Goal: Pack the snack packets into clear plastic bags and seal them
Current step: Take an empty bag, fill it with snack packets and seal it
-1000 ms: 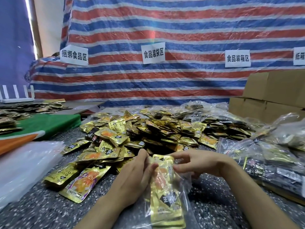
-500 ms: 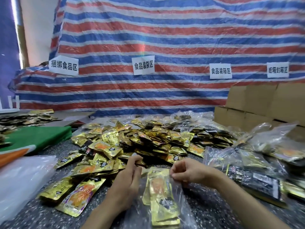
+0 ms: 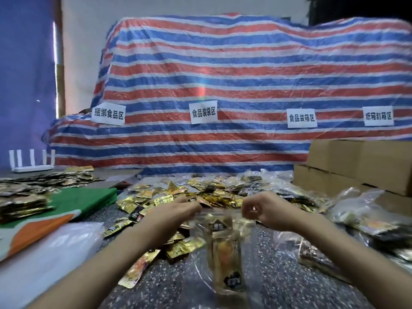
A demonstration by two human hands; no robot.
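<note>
A clear plastic bag with gold snack packets inside hangs upright above the speckled table. My left hand pinches the left end of its top edge. My right hand pinches the right end, and the edge is stretched flat between them. Behind the hands lies a big loose pile of gold snack packets. The image is motion-blurred, so finger detail is soft.
Filled clear bags are heaped at the right, in front of cardboard boxes. Empty clear bags lie at the left, near a green and orange cloth. A striped tarp closes the back.
Both hands have lifted the bag off the table and pulled its mouth taut between them. The camera has tilted upward, showing more of the tarp and wall.
</note>
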